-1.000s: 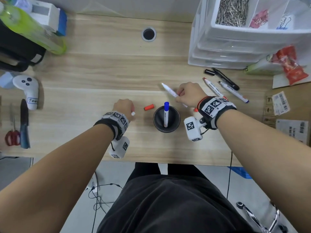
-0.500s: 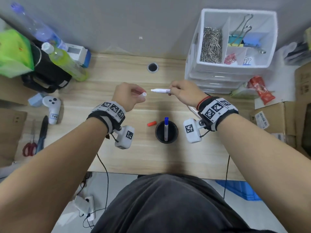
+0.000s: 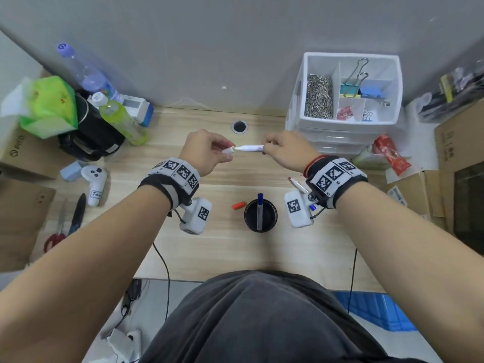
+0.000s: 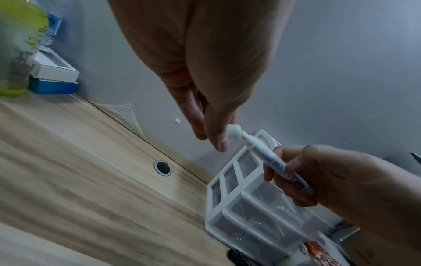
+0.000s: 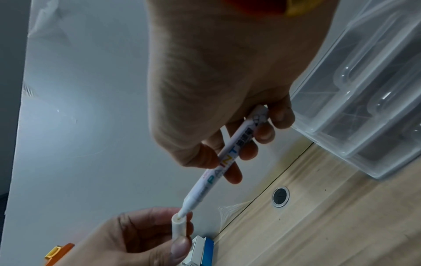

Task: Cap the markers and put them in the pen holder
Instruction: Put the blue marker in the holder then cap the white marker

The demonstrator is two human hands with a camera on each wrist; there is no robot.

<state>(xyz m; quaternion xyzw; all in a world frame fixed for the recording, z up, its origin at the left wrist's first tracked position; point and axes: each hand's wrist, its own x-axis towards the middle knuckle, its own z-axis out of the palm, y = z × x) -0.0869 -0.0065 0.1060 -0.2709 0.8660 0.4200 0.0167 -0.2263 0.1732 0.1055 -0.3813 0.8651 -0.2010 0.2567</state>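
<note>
White marker [image 3: 251, 148] up in the air over the desk, barrel lying left to right, nib pointing at the left hand [image 3: 207, 150]. Right hand [image 3: 285, 150] has its fingers wrapped round the barrel; left pinches the white cap [image 5: 180, 225], mouth facing the nib, tip just at the opening, not seated. One straight push along that axis should close it. Pen holder [image 3: 260, 216] sits below, nearer the body, blue marker [image 3: 259, 208] inside, red cap [image 3: 238, 205] just beside. Nothing blocks the way.
</note>
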